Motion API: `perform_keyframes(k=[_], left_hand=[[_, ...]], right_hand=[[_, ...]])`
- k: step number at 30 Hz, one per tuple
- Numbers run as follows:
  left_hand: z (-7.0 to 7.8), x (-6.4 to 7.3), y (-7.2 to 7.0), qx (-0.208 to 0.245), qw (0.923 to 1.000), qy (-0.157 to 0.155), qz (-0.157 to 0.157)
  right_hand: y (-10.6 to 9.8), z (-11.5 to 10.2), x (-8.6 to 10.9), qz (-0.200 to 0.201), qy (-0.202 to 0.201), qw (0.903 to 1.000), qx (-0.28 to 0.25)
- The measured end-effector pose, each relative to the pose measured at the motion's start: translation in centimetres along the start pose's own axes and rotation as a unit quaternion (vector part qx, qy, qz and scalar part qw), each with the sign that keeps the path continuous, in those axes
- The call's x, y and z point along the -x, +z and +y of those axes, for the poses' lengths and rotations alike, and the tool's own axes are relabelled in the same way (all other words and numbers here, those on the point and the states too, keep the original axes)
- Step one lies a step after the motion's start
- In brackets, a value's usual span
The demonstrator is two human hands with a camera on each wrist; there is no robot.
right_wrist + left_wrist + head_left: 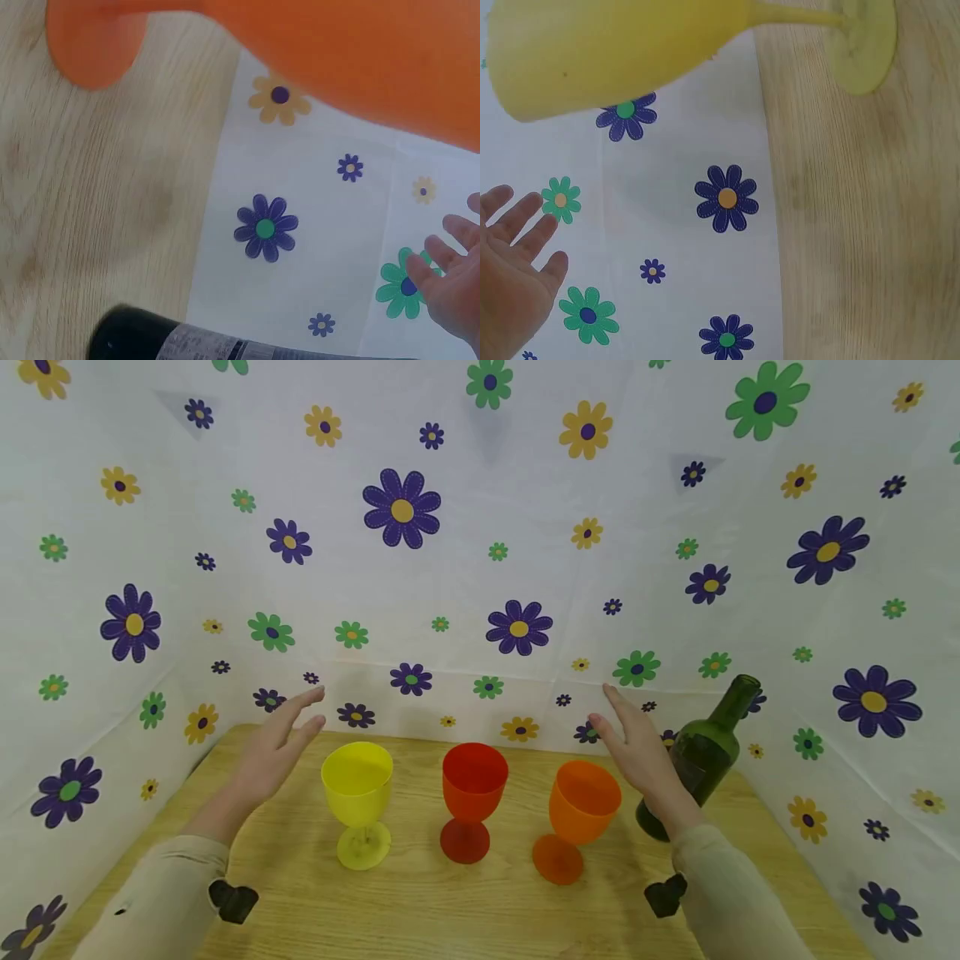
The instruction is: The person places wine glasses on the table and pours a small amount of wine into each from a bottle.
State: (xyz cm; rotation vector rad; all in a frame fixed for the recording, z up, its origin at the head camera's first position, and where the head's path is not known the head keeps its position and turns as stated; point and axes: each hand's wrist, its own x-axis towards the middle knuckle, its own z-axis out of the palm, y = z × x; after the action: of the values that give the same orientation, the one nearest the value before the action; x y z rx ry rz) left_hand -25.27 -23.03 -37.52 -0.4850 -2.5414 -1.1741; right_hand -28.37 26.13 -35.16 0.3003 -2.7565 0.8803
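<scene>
Three plastic goblets stand in a row on the wooden table: a yellow goblet [358,789] on the left, a red goblet [471,802] in the middle and an orange goblet [579,806] on the right. My left hand [270,756] is raised to the left of the yellow goblet, fingers extended and holding nothing. Between the orange goblet and a green wine bottle [701,756] my right hand [641,752] hovers, its fingers likewise straight and free. The right forearm and hand overlap part of the bottle in the head view. Its label [202,343] shows in the right wrist view.
A white cloth [450,585] printed with purple, green and yellow flowers walls in the back and both sides of the table [420,910]. Dark wrist cameras [234,900] are strapped over both sleeves.
</scene>
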Motion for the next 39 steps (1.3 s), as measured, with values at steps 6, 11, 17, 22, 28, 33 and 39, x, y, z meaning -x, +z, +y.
perform_keyframes(k=[6,11,17,22,28,33,39], left_hand=[[1.4,1.9,0.6,0.087,0.9956,0.033,0.013],[1.8,3.2,1.4,0.106,0.9936,0.036,0.014],[1.5,4.2,2.8,0.117,0.9924,0.033,0.022],[1.3,4.8,3.7,0.127,0.9915,0.016,0.021],[1.1,5.3,4.6,0.125,0.9919,0.011,0.018],[0.8,5.6,5.4,0.127,0.9917,0.007,0.019],[0.9,5.8,5.9,0.136,0.9904,-0.006,0.024]], right_hand=[[-0.5,-0.6,1.7,0.024,0.003,0.9917,-0.126],[-0.8,-0.9,3.1,0.077,-0.033,0.9854,-0.148],[-0.9,-1.1,4.7,0.114,-0.051,0.983,-0.135],[-0.9,-1.0,5.8,0.128,-0.061,0.9809,-0.134],[-0.6,-0.6,7.0,0.164,-0.071,0.9753,-0.13],[-0.8,-1.5,8.3,0.235,-0.095,0.9589,-0.128],[-0.4,1.5,8.7,0.334,-0.108,0.9308,-0.102]])
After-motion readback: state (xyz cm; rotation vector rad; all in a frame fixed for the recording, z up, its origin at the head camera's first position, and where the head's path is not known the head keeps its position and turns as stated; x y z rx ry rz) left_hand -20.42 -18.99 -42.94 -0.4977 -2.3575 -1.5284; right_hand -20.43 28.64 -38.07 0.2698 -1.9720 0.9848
